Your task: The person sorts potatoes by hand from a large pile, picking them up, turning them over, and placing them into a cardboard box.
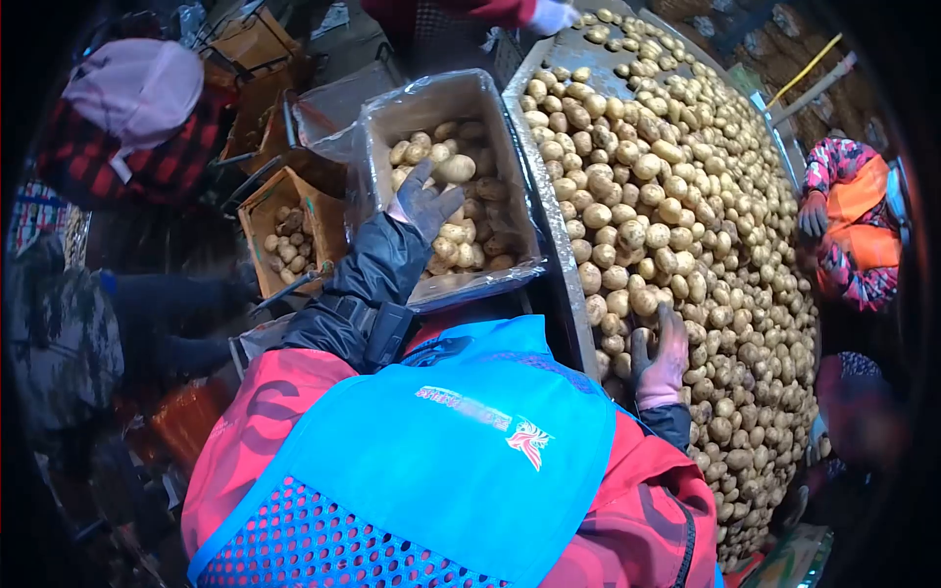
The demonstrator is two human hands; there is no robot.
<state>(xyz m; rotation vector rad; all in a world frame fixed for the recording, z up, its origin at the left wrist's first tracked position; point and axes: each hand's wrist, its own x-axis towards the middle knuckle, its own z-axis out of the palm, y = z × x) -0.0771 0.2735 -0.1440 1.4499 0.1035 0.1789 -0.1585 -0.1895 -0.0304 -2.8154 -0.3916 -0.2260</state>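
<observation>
My left hand [428, 203], in a dark glove, is over a plastic-lined box [377, 122] of potatoes. Its fingers are apart and a large pale potato [457, 169] lies just past the fingertips, on top of the others. On the sorting table's big heap of potatoes [716, 255] is my right hand [664, 365], in a pinkish glove with dark fingers. Thumb and fingers there are spread, close to a potato [644, 300] near the heap's left side. I cannot see anything gripped in either hand.
The table's raised metal edge [549, 216] runs between box and heap. A smaller crate [260, 220] with some potatoes stands left. A co-worker in an orange apron [863, 211] is at the right, another in a pink hood [132, 93] at upper left. A co-worker's gloved hand [554, 17] shows at top.
</observation>
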